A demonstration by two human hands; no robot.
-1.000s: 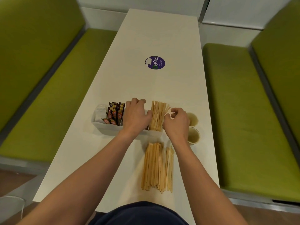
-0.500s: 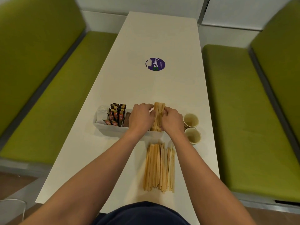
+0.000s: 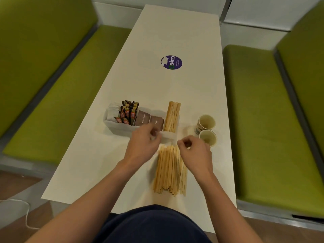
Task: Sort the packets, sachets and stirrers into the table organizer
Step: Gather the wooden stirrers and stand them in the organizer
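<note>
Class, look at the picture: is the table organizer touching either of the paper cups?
Apart. The head view shows a strip of bare table between the organizer and both paper cups.

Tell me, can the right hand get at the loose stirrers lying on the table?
Probably yes. The right hand hovers just over the far end of the loose stirrers, nothing lies between, and the paper cups stand aside.

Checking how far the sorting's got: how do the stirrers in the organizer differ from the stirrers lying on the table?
In the organizer, the sorted stirrers stand propped in the right-end compartment, tips above the rim; the loose stirrers lie flat on the table in front of it. The sorted bundle is narrow and tight; the loose pile is wider, with uneven near ends. Both are pale wooden sticks.
</note>
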